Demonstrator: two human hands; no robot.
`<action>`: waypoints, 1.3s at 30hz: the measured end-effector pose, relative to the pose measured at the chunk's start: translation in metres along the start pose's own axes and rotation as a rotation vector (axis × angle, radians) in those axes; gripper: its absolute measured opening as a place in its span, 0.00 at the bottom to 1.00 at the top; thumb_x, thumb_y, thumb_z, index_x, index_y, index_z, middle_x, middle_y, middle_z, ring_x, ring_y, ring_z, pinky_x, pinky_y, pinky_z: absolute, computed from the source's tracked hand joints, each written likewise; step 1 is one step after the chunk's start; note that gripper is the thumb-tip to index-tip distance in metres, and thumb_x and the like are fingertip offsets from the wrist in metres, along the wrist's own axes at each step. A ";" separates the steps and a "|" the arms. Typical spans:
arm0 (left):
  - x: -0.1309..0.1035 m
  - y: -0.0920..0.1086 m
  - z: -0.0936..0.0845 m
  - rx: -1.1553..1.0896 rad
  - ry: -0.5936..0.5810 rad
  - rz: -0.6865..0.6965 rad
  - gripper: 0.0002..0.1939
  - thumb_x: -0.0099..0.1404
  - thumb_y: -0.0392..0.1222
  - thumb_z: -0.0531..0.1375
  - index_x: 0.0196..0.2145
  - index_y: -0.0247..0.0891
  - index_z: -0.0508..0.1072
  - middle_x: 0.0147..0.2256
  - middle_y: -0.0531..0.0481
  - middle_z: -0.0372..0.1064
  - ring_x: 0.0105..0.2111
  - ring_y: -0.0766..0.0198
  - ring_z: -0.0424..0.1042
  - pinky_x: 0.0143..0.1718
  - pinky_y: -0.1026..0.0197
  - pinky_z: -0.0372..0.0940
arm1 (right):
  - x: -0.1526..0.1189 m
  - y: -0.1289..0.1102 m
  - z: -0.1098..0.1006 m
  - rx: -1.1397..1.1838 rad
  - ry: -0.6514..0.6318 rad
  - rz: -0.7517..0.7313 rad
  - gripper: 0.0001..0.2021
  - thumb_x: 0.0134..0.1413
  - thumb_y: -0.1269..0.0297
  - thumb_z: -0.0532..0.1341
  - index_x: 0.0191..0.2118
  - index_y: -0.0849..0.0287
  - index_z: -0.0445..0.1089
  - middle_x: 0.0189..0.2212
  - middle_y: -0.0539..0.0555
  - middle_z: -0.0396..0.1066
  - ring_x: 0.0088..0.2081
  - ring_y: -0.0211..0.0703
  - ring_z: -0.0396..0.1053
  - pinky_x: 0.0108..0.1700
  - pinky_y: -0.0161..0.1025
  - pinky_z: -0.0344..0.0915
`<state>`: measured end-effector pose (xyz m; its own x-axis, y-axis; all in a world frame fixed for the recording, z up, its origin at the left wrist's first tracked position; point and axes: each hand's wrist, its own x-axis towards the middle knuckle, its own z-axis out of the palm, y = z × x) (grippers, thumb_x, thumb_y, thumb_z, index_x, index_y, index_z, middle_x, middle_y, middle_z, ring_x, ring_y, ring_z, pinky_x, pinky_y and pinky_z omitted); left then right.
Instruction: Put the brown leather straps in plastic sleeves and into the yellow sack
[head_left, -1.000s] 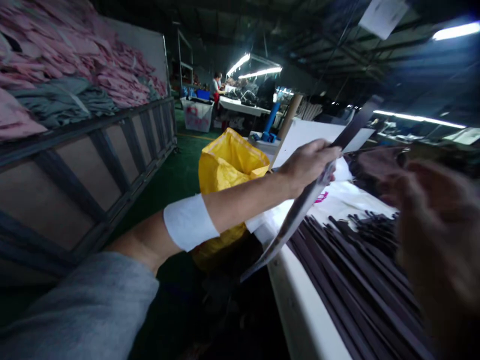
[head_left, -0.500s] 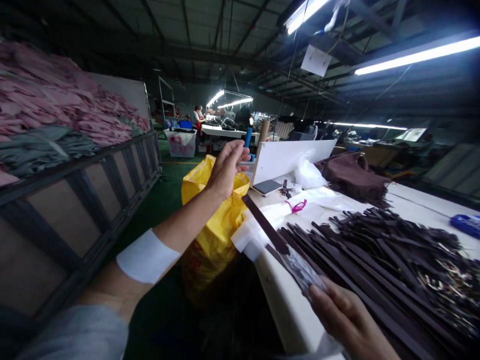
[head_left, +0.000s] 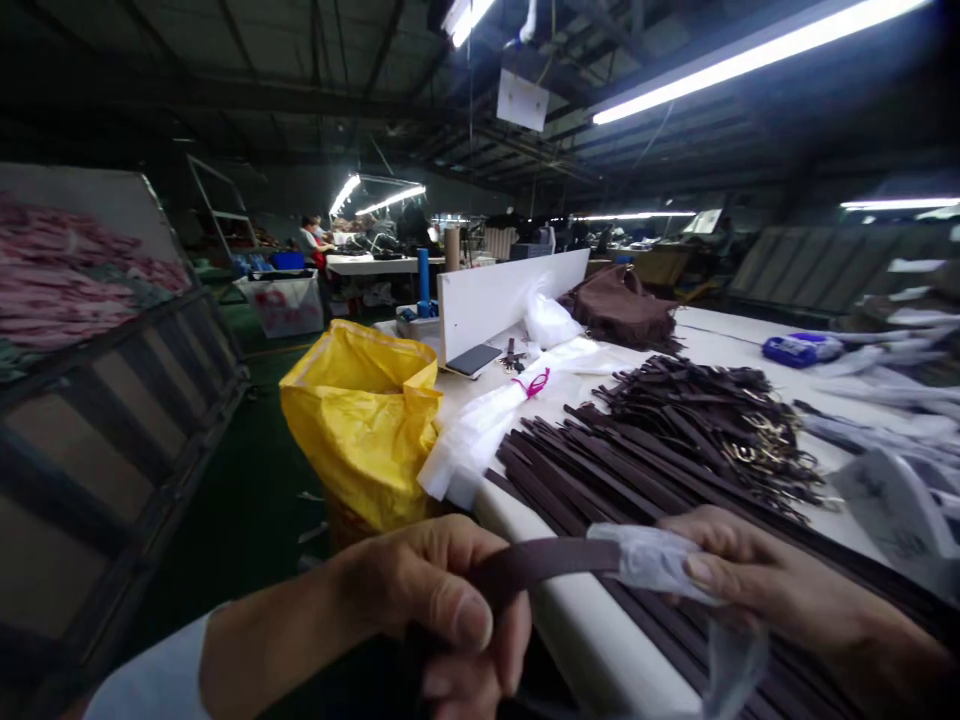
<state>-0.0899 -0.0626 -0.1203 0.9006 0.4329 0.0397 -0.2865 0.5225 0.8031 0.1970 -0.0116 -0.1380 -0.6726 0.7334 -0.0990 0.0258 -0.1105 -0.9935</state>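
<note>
A dark brown strap (head_left: 551,562) runs between my two hands near the front edge of the table. My left hand (head_left: 442,605) is closed around its left part, thumb on top. Clear plastic wrap (head_left: 649,560) covers the strap's other end, and my right hand (head_left: 757,565) pinches it there. A loose tail of plastic hangs below the right fingers. Just beyond, a row of long brown straps (head_left: 592,470) lies on the white table (head_left: 570,630). Behind them is a heap of shorter straps (head_left: 682,400) with gold-coloured metal hooks (head_left: 765,445).
An open yellow sack (head_left: 360,430) stands at the table's left. White plastic sheeting (head_left: 480,430) with a pink tie, a white board (head_left: 510,300), brown fabric (head_left: 622,305) and a blue packet (head_left: 801,348) are on the table. A cart (head_left: 112,430) of pink cloth is far left.
My left hand has come down from above the yellow sack and taken hold of the strap. The view has turned right. My right hand keeps its grip on the plastic-wrapped end.
</note>
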 end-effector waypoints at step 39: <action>0.099 -0.021 -0.069 2.024 -0.201 0.438 0.25 0.59 0.38 0.51 0.53 0.26 0.60 0.41 0.33 0.69 0.40 0.51 0.69 0.52 0.41 0.55 | -0.010 0.065 0.062 0.508 0.179 -0.016 0.19 0.42 0.52 0.66 0.34 0.64 0.68 0.21 0.46 0.58 0.18 0.28 0.47 0.20 0.28 0.47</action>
<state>-0.0175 0.0195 -0.1741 0.9432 0.1356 0.3032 0.1121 -0.9893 0.0937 0.1593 -0.0677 -0.1979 -0.5322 0.8356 -0.1365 -0.3739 -0.3767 -0.8475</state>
